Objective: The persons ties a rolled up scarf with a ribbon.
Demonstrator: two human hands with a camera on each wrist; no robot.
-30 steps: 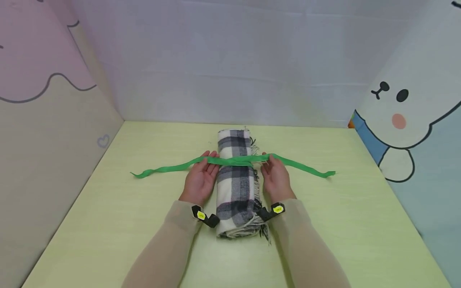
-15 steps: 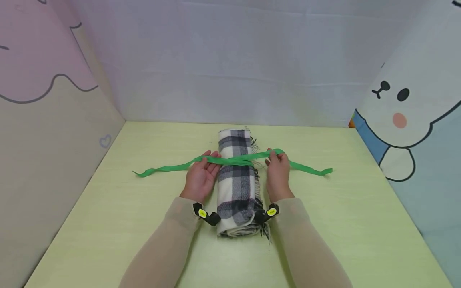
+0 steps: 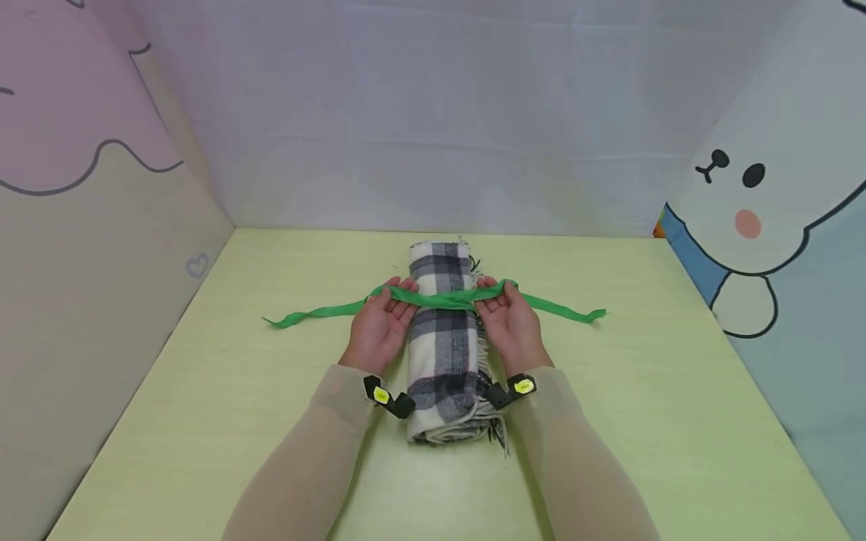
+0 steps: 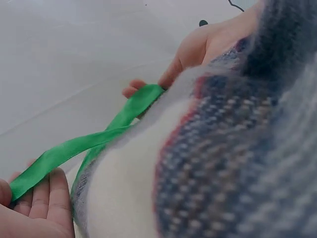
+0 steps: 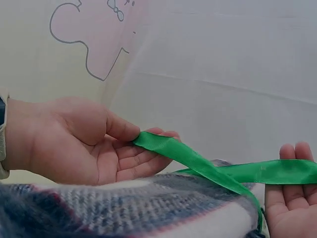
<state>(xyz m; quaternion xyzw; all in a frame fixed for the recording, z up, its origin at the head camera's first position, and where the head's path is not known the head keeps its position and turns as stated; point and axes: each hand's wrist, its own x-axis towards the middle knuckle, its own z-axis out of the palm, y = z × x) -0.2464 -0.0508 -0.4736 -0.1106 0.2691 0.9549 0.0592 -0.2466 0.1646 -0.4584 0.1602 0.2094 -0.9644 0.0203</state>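
Observation:
A rolled, fringed plaid cloth (image 3: pixel 443 361), a scarf or small blanket in white, grey and dark blue, lies lengthwise on the table. Around its upper part runs a green ribbon (image 3: pixel 443 302), crossed over itself on top. My left hand (image 3: pixel 379 330), palm up beside the roll, pinches one side of the ribbon between thumb and fingers. On the opposite side, my right hand (image 3: pixel 514 330) holds the other length the same way, its fingertips near the fringe. Both wrist views show the ribbon's crossing (image 4: pixel 106 136) between the hands. The roll's underside is hidden.
The pale yellow table (image 3: pixel 203 428) extends on both sides of the roll. Loose ribbon tails trail outward past each hand. A white cloth wall (image 3: pixel 433 113) stands behind, with cartoon-printed panels (image 3: pixel 751 203) at the sides.
My right hand first lifted and turned over with its ribbon length, then turned palm up again closer to the roll. Both ribbon tails have drawn inward. My left hand has shifted slightly up.

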